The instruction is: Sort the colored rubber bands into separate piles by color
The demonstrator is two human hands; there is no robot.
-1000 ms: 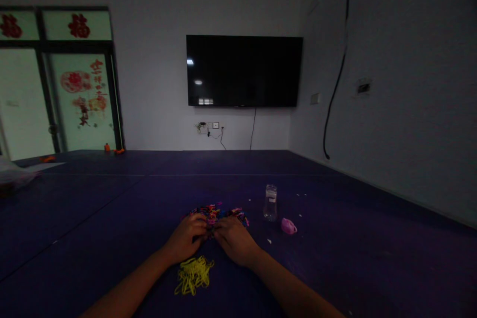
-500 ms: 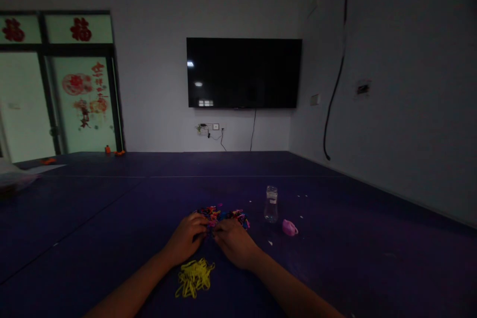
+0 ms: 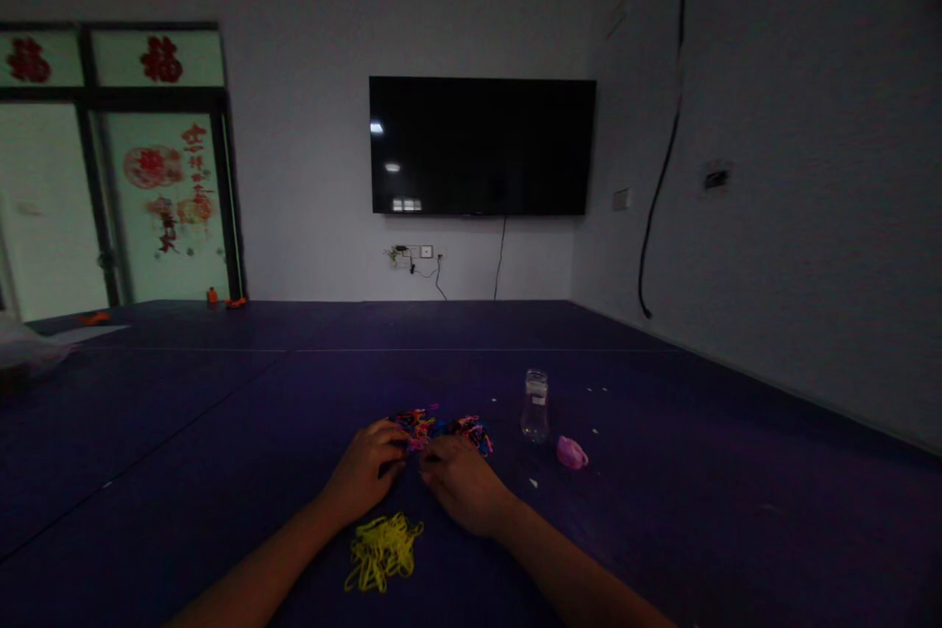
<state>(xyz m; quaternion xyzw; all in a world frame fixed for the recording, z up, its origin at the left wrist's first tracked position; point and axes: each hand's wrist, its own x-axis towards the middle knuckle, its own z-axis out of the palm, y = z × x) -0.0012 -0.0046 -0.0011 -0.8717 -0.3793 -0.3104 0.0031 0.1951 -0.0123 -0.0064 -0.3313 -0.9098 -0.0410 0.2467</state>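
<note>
A loose pile of multicoloured rubber bands lies on the dark purple table surface in front of my hands. My left hand rests at the pile's near left edge, its fingers bent, with a gap between them and the thumb. At the near right edge, my right hand has its fingers curled together against the bands; the fingertips are partly hidden, so what they pinch cannot be made out. Closer to me, between my forearms, sits a separate heap of yellow rubber bands, touched by neither hand.
To the right stand a clear open bottle and a pink lid with a loop. White scraps dot the purple table. A plastic bag lies at far left, small orange objects at the far edge.
Both hands stay at the multicoloured pile with only slight finger movement. The right fingers have shifted a little. The heaps, bottle and lid have not moved.
</note>
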